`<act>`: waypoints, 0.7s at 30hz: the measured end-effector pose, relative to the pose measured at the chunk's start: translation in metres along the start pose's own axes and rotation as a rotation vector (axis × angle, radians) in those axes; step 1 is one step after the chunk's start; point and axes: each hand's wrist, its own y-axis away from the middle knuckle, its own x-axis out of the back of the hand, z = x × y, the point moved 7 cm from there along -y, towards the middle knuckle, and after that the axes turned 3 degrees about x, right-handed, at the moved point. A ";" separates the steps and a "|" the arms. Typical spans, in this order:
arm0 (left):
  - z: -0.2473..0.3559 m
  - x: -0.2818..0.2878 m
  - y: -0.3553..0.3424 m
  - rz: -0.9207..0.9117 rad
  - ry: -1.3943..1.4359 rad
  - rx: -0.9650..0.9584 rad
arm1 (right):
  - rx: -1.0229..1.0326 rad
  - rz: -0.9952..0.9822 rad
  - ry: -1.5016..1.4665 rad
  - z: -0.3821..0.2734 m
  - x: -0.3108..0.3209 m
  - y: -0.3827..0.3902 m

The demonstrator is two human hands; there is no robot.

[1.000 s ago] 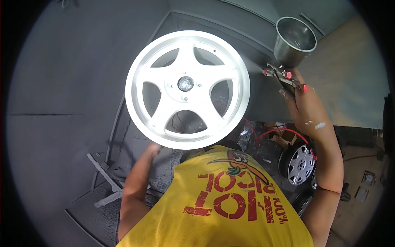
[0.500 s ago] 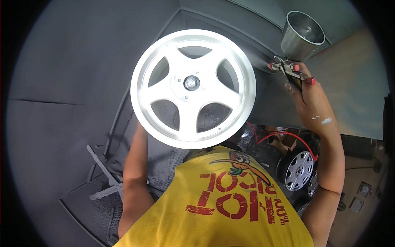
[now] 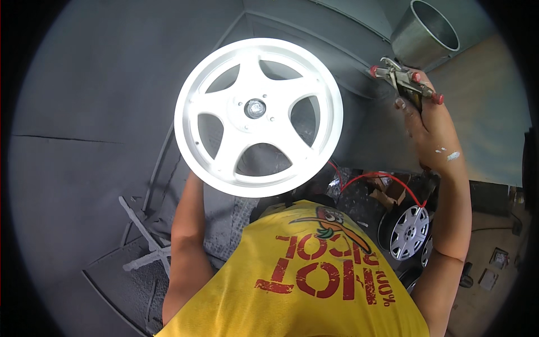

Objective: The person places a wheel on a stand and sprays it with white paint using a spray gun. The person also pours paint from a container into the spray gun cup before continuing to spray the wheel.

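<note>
White wheel (image 3: 255,109), gun (image 3: 401,78) at its right.
Our right hand (image 3: 432,121) grips the gun; left hand apparently behind the wheel, hold we cannot tell.

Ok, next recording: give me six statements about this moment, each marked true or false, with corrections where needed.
1. The right hand holds a spray gun. True.
2. A white wheel is left of the spray gun in the picture. True.
3. The white wheel has three spokes. False: it has five.
4. The spray gun carries no cup. False: a grey metal cup sits on it.
5. A red hose shows below the spray gun. True.
6. The left hand is plainly visible. False: it is hidden behind the white wheel.
</note>
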 end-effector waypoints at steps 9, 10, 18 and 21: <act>-0.014 0.013 0.015 0.016 -0.034 -0.087 | -0.008 -0.139 0.111 0.047 0.009 0.024; -0.026 0.020 0.024 0.021 -0.060 -0.096 | -0.044 -0.176 0.097 0.049 0.005 0.029; -0.184 -0.001 0.184 0.097 -0.342 0.238 | -0.034 -0.403 0.025 0.056 0.009 0.053; -0.222 -0.054 0.226 -0.686 -1.078 0.208 | 0.013 -0.502 -0.025 0.053 0.002 0.052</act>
